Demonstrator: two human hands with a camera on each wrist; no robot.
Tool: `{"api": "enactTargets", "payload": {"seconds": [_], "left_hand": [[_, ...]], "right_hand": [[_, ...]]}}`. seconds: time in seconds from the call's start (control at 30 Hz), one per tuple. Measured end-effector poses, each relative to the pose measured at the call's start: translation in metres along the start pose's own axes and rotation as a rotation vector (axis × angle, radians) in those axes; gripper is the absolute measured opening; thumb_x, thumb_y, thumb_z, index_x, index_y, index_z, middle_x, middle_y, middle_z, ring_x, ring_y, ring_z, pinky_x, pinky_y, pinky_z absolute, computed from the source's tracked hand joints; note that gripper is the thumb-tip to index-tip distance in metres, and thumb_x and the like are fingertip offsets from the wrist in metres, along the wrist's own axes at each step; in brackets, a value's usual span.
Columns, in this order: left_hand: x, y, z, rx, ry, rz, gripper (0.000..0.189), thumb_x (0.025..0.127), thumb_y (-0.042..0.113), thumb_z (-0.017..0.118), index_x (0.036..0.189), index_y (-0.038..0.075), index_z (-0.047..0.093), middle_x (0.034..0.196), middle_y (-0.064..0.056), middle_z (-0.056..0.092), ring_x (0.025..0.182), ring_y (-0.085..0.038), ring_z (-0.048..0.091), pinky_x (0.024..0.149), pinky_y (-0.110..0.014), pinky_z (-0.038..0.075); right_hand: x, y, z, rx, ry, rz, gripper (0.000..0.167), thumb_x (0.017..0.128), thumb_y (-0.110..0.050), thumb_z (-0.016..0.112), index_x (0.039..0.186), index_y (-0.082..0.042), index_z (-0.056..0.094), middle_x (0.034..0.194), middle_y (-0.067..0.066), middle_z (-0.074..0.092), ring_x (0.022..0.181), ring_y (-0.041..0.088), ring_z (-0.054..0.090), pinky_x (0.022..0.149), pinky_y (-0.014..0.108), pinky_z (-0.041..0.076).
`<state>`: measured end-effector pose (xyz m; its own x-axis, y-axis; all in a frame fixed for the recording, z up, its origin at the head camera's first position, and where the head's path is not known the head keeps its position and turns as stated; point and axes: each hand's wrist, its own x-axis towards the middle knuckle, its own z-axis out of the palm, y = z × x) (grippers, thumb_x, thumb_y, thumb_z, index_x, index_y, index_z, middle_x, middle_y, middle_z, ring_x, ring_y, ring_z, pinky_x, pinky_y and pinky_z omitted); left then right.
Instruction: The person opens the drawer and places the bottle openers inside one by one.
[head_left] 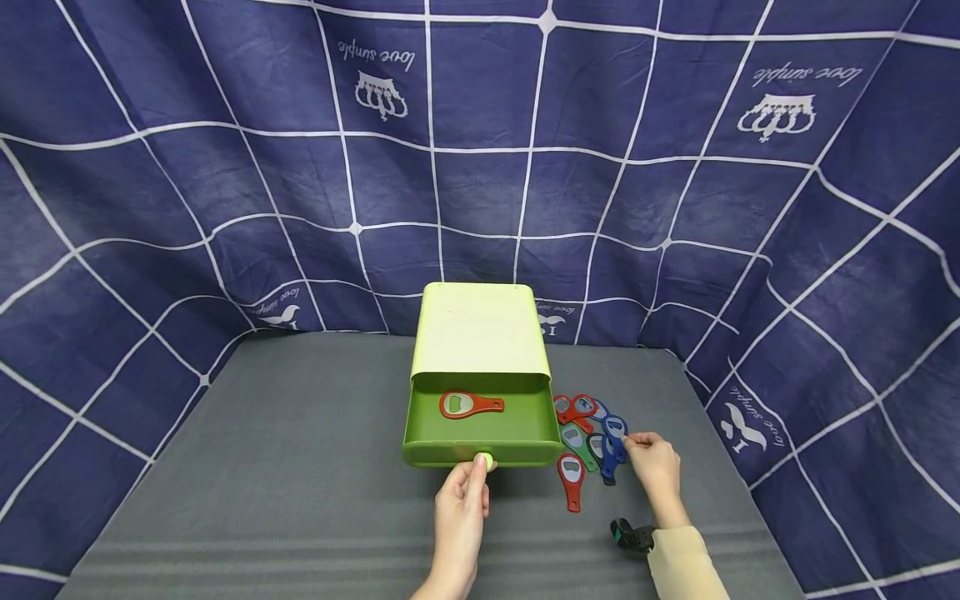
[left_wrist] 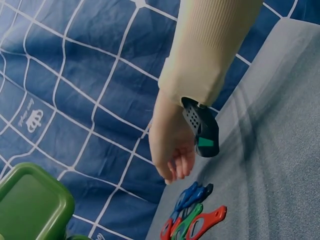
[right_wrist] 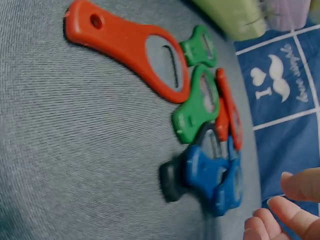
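A light green box (head_left: 482, 329) has its darker green drawer (head_left: 442, 452) pulled out, with a red bottle opener (head_left: 491, 405) lying inside. My left hand (head_left: 459, 517) pinches the drawer's pale round knob (head_left: 488, 461). To the drawer's right lies a pile of bottle openers: blue ones (right_wrist: 202, 165), green ones (right_wrist: 187, 122), red ones and a black one (right_wrist: 170, 182). My right hand (head_left: 658, 471) is beside the blue openers. In the right wrist view its thumb and index finger (right_wrist: 295, 215) are slightly parted, with nothing between them.
Nearest the table's front, a separate red bottle opener (head_left: 573, 487) lies by the pile. The grey tabletop (head_left: 300, 467) meets a dark blue checked curtain (head_left: 480, 192) at the back and sides. A black band (left_wrist: 202, 130) circles my right wrist.
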<state>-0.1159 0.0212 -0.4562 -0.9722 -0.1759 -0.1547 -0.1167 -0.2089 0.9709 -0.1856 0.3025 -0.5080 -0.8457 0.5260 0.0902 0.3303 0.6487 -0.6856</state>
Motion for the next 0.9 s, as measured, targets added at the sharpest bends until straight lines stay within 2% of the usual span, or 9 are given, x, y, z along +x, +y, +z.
{"api": "enactTargets", "payload": {"seconds": [0.3,0.63,0.77,0.9], "left_hand": [[0.001,-0.001,0.0,0.009,-0.004,0.014,0.033,0.099,0.031,0.059,0.102,-0.001,0.068,0.06,0.006,0.044,0.053,-0.005,0.042,0.053,-0.019,0.039],[0.0,-0.002,-0.001,0.008,-0.012,0.026,0.033,0.1,0.03,0.057,0.103,-0.002,0.067,0.06,0.006,0.043,0.053,-0.004,0.041,0.052,-0.018,0.038],[0.001,-0.002,0.0,0.006,-0.011,0.025,0.033,0.1,0.03,0.058,0.103,-0.001,0.067,0.061,0.006,0.044,0.053,-0.004,0.041,0.052,-0.018,0.038],[0.001,-0.002,0.0,0.005,-0.009,0.021,0.033,0.1,0.03,0.058,0.103,-0.001,0.067,0.061,0.005,0.044,0.053,-0.005,0.042,0.052,-0.018,0.038]], "right_hand": [[0.002,0.013,0.013,0.029,-0.055,0.072,0.036,0.089,-0.024,0.068,0.103,0.009,0.067,0.102,0.028,0.068,0.094,0.046,0.062,0.083,0.055,0.046],[0.001,0.014,0.023,0.002,-0.058,0.141,0.042,0.086,-0.023,0.075,0.101,0.014,0.062,0.104,0.033,0.064,0.097,0.049,0.058,0.085,0.057,0.046],[0.003,0.014,0.025,-0.011,-0.055,0.167,0.04,0.085,-0.023,0.075,0.096,0.013,0.06,0.09,0.028,0.065,0.09,0.044,0.059,0.08,0.054,0.046],[0.005,0.015,0.025,0.0,-0.053,0.181,0.038,0.083,-0.022,0.078,0.092,0.01,0.061,0.068,0.015,0.065,0.07,0.03,0.063,0.066,0.042,0.046]]}}
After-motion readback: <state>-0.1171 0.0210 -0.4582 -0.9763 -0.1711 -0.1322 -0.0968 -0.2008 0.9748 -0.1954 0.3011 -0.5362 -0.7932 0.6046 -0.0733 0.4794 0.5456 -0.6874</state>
